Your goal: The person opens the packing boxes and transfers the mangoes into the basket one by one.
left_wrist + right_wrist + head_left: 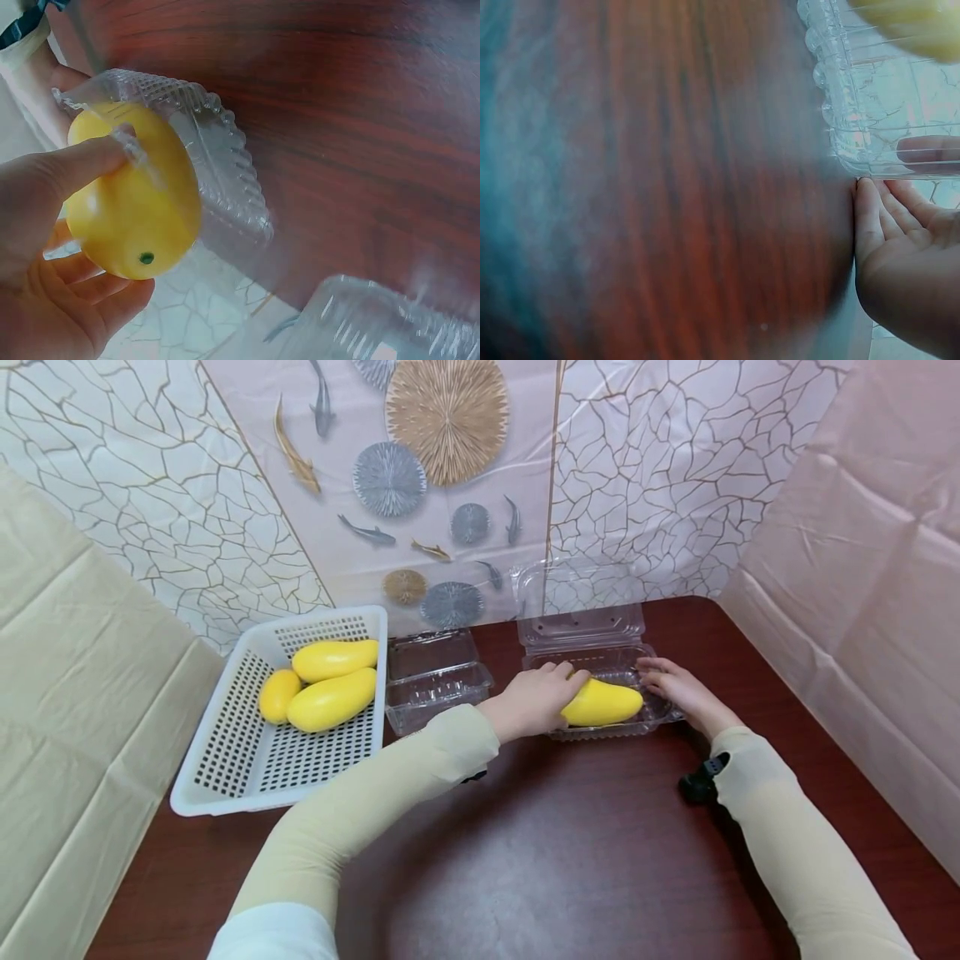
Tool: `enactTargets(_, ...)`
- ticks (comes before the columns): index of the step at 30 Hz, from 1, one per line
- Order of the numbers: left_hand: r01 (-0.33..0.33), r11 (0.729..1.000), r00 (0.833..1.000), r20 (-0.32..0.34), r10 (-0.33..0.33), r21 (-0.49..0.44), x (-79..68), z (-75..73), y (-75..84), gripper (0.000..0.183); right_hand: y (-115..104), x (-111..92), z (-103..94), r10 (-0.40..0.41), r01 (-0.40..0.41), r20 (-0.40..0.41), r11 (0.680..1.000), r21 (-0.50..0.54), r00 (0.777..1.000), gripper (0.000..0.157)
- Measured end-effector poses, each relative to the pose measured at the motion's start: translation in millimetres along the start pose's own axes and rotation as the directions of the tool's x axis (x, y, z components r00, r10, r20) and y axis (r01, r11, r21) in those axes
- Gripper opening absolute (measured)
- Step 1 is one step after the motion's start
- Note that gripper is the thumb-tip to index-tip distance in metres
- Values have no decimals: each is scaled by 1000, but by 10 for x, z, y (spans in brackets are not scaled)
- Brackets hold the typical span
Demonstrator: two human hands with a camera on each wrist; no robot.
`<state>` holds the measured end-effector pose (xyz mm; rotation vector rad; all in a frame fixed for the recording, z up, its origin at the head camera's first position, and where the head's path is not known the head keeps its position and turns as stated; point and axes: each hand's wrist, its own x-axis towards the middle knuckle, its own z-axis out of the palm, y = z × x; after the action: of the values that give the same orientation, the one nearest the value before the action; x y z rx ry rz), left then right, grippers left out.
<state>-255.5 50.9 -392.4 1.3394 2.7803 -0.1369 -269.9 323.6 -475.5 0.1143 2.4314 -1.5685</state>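
My left hand (534,700) grips a yellow mango (602,702) over the near side of a clear plastic clamshell container (581,635), whose lid stands raised at the back. In the left wrist view, the thumb lies across the mango (135,202) and the fingers curl beneath it; a small green stem spot faces the camera. My right hand (686,693) holds the container's right end. The right wrist view shows fingertips at the container's corner (847,150), with one finger visible through the plastic.
A white perforated basket (202,768) with three yellow mangoes (332,700) stands at the left. Between it and my left hand sits a second clear container (438,685), its lid raised. The dark red table (570,852) meets patterned cloth walls at the back and sides.
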Motion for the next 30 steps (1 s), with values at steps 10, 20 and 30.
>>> enactTargets(10,-42,996,998,-35,45,74,-199,-172,-101,81,-9,-11,-3,13,-13,7,1000,-1,1000,58)
enactTargets(20,-58,998,997,-41,59,36,-449,-382,-188,83,14,-22,-12,22,-22,11,1000,-15,1000,59)
enactTargets(30,-40,999,997,-68,40,6,-864,-554,-371,81,-23,-30,8,-20,19,21,1000,24,1000,58)
